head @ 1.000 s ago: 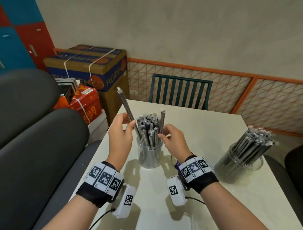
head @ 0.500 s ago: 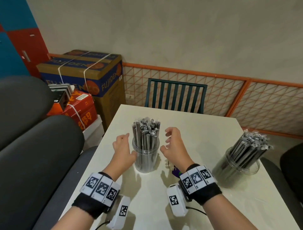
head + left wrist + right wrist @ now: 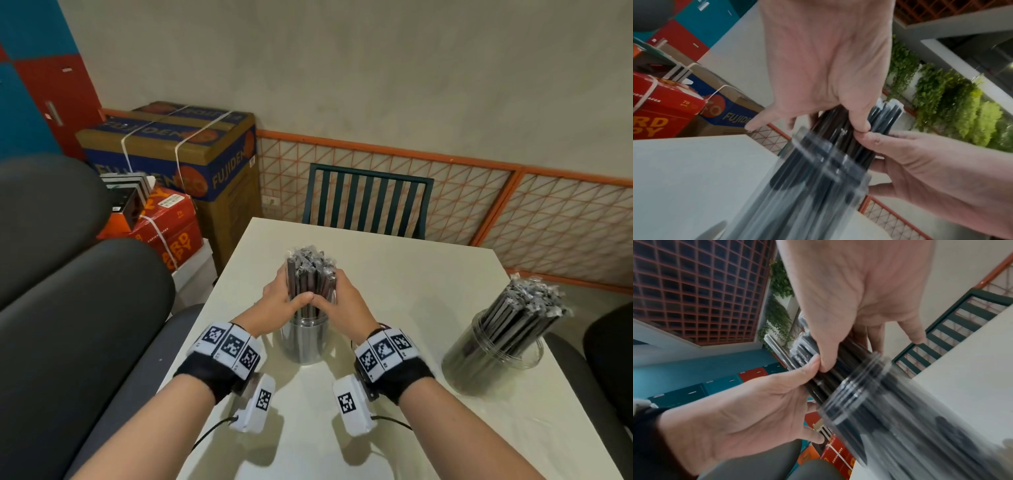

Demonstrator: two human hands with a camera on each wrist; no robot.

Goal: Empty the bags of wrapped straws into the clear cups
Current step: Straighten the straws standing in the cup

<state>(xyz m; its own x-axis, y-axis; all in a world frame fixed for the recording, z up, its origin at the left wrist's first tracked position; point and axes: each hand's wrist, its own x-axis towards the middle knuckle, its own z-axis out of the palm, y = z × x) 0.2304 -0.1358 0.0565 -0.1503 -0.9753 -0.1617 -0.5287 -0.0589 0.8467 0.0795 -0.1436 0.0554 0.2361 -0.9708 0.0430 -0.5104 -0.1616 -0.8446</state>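
Note:
A clear cup (image 3: 304,344) stands at the middle of the white table (image 3: 404,281), packed with upright dark wrapped straws (image 3: 311,270). My left hand (image 3: 279,297) and right hand (image 3: 347,298) wrap the bundle from either side just above the rim, thumbs meeting in front. In the left wrist view my left hand (image 3: 826,68) curls round the straws (image 3: 840,123) above the cup (image 3: 818,181). The right wrist view shows my right hand (image 3: 857,293) doing the same on the straws (image 3: 807,352) over the cup (image 3: 885,404). A second clear cup (image 3: 493,349) at the right holds leaning straws (image 3: 529,308).
A dark green slatted chair (image 3: 368,202) stands at the table's far edge. Strapped cardboard and red boxes (image 3: 178,161) are stacked at the left. A grey padded seat (image 3: 68,308) runs along the left edge. Orange lattice fencing (image 3: 555,222) lines the wall.
A second ago each hand pinched a single straw over the cup. Half a second ago both hands were open beside it. Now both wrap the whole bundle.

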